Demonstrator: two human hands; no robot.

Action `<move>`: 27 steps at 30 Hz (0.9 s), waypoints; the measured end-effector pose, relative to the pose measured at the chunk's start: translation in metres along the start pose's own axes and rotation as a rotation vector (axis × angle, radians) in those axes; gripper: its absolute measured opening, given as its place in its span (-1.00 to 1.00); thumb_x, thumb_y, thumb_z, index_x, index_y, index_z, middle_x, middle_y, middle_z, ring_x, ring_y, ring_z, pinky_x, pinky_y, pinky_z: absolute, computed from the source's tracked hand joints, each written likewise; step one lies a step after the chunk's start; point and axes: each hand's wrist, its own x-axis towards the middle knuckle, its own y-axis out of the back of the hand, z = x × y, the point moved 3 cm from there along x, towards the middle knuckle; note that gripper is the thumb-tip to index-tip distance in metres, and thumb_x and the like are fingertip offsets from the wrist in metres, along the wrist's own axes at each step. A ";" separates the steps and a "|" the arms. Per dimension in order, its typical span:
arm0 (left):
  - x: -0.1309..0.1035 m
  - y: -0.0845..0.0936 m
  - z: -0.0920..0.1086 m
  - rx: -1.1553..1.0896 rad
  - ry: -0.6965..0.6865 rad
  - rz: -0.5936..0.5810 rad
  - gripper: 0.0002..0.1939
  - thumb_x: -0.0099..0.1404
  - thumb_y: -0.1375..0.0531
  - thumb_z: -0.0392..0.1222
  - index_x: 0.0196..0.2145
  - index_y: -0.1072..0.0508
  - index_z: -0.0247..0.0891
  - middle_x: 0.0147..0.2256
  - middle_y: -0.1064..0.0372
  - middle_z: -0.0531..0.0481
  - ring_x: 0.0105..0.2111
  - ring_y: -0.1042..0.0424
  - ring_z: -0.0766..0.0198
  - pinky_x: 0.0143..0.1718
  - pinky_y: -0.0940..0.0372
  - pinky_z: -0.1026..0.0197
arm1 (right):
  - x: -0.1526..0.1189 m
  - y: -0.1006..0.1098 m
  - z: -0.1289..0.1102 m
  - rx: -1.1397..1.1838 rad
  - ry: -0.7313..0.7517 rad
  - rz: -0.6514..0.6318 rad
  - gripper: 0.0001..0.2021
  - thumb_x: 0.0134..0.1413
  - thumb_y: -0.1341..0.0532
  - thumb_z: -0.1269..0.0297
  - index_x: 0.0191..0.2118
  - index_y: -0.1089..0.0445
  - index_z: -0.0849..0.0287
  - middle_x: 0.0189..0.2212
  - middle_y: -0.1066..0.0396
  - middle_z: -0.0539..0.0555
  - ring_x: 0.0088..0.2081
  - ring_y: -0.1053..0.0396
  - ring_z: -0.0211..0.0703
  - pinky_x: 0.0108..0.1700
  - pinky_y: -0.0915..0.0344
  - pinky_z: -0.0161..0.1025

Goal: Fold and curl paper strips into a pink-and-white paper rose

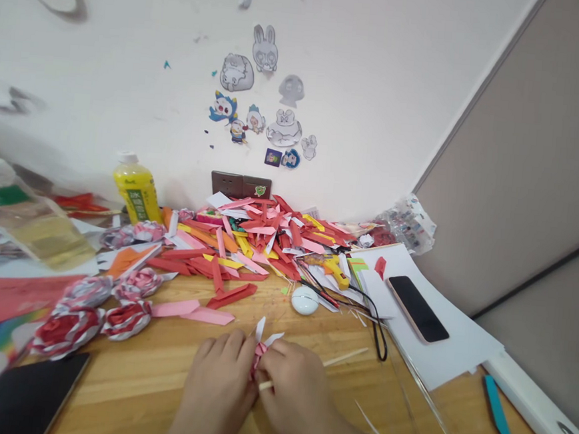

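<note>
Both hands meet low in the middle of the head view, over the wooden table. A small pink and white folded paper piece (259, 350) sits between them, with two white tips sticking up. My left hand (221, 379) is closed on its left side, fingers bent. From the right, my right hand (294, 384) pinches the same piece, and a short pale strip shows by its fingers. The fingers hide most of the piece. Two pink folded strips (194, 311) lie beyond my left hand, and a white rounded case (305, 300) lies beyond my right hand.
A heap of red, pink and yellow folded strips (273, 232) lies along the wall. Paper flowers (67, 330) and a yellow bottle (137, 191) are at left. A yellow glue gun (334, 271) with its cord, a phone (417, 309) and a blue-green cutter (497, 408) are at right.
</note>
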 end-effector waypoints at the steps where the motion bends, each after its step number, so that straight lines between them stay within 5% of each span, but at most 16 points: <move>1: 0.000 0.000 0.000 -0.002 0.001 0.001 -0.80 0.19 -0.06 -0.39 -0.34 -0.46 -0.25 -0.30 -0.42 -0.12 -0.24 -0.38 0.02 -0.23 -0.15 0.04 | 0.000 0.000 0.000 0.003 -0.003 0.001 -0.87 -0.10 -0.16 0.52 -0.51 -0.39 0.18 -0.52 -0.42 0.03 -0.48 -0.29 -0.21 -0.48 0.10 -0.26; 12: -0.001 0.003 0.000 0.022 -0.003 -0.006 -0.77 0.19 -0.02 -0.40 -0.33 -0.45 -0.25 -0.30 -0.43 -0.13 -0.25 -0.39 0.01 -0.26 -0.15 0.05 | 0.000 0.007 -0.004 0.012 0.015 -0.076 -0.86 0.01 -0.11 0.46 -0.43 -0.41 0.19 -0.47 -0.43 0.07 -0.47 -0.30 -0.18 -0.47 0.09 -0.25; 27: -0.001 0.003 0.001 0.038 -0.021 0.002 -0.79 0.21 -0.06 -0.38 -0.30 -0.47 -0.23 -0.30 -0.43 -0.11 -0.27 -0.39 0.03 -0.26 -0.15 0.06 | 0.003 0.005 0.001 0.033 -0.083 -0.164 -0.83 -0.11 -0.14 0.54 -0.45 -0.44 0.19 -0.45 -0.45 0.06 -0.41 -0.32 -0.19 -0.45 0.04 -0.28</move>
